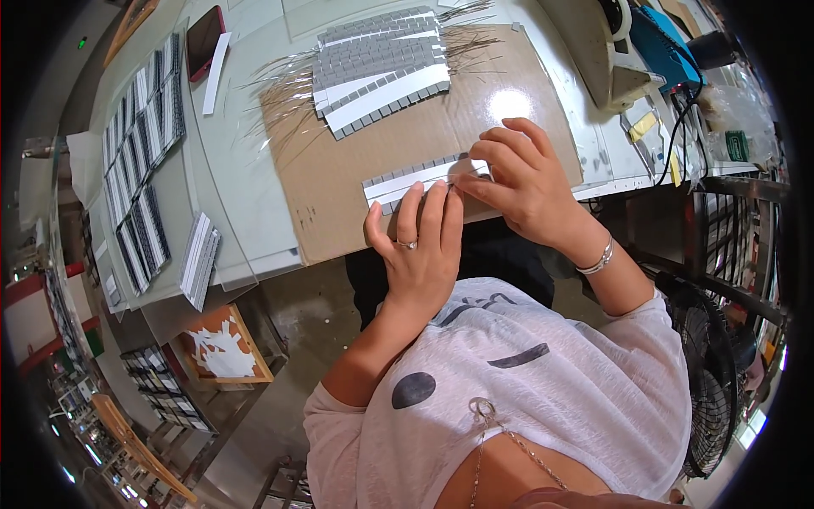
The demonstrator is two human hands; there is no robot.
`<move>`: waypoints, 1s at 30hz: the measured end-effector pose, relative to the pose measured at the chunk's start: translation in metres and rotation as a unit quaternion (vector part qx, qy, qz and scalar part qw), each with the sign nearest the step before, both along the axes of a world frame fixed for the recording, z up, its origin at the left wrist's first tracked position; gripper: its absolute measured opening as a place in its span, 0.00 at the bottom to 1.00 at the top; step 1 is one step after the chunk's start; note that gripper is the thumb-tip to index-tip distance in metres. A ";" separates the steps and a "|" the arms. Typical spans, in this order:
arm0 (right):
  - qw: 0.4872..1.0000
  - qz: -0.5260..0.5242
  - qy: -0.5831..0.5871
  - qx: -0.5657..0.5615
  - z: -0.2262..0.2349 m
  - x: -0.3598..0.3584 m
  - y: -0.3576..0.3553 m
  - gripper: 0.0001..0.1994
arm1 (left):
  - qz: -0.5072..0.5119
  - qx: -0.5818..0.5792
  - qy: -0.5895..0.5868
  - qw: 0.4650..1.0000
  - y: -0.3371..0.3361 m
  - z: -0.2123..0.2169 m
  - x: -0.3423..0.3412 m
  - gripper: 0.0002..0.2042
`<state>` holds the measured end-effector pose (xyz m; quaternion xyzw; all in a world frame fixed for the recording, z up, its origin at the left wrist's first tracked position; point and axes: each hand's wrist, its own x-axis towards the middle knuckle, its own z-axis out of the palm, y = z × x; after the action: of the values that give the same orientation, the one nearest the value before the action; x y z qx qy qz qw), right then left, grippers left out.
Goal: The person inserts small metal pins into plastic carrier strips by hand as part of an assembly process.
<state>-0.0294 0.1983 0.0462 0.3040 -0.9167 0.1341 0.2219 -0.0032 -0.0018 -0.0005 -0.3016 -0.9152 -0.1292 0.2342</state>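
A white strip edged with small grey tabs (394,184) lies across the brown cardboard sheet (326,191) near the table's front edge. My left hand (420,242), a ring on one finger, rests its outstretched fingertips along the strip's near edge. At the strip's right end is my right hand (530,187), thumb and forefinger brought together in a pinch. Whatever sits between those fingertips is too small to make out. Farther back on the cardboard lies a stack of similar grey-tabbed strips (381,68), thin wires fanning out from both its sides.
Bundles of grey-and-white strips (144,161) lie at the left, with a smaller bundle (199,259) by the table edge. A phone (204,42) and a white paper slip (217,75) are behind. A beige machine (593,51) and black cable (678,127) occupy the right.
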 end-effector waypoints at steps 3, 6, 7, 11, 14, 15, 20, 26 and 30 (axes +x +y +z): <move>0.996 -0.037 -0.030 -0.081 0.008 0.003 -0.006 0.11 | 0.006 0.001 0.008 1.000 0.001 -0.001 0.000 0.21; 0.980 -0.078 -0.064 -0.171 0.014 -0.002 -0.018 0.10 | 0.002 0.012 0.005 1.000 0.001 -0.003 0.000 0.20; 0.978 -0.079 -0.091 -0.173 0.011 -0.004 -0.020 0.09 | 0.000 0.011 0.005 1.000 0.001 -0.003 0.000 0.20; 0.975 -0.092 -0.107 -0.173 -0.007 -0.009 -0.028 0.07 | -0.010 0.022 0.003 1.000 0.002 -0.004 0.000 0.17; 0.970 -0.115 -0.119 -0.178 -0.005 -0.010 -0.030 0.08 | -0.013 0.020 0.007 1.000 0.001 -0.006 0.000 0.17; 0.967 -0.124 -0.125 -0.183 -0.004 -0.010 -0.030 0.08 | -0.015 0.024 0.007 1.000 0.000 -0.007 0.000 0.18; 0.964 -0.124 -0.146 -0.186 -0.001 -0.011 -0.029 0.07 | -0.017 0.021 0.015 1.000 -0.001 -0.009 0.000 0.17; 0.963 -0.118 -0.165 -0.176 0.002 -0.012 -0.027 0.07 | -0.010 0.014 0.021 1.000 0.000 -0.009 0.000 0.16; 0.966 -0.130 -0.161 -0.154 0.009 -0.011 -0.023 0.10 | -0.020 0.014 0.002 1.000 0.005 -0.005 -0.002 0.16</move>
<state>-0.0407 0.1752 0.0548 0.1185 -0.9405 0.2905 0.1306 -0.0051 0.0027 -0.0055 -0.3166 -0.9066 -0.1456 0.2379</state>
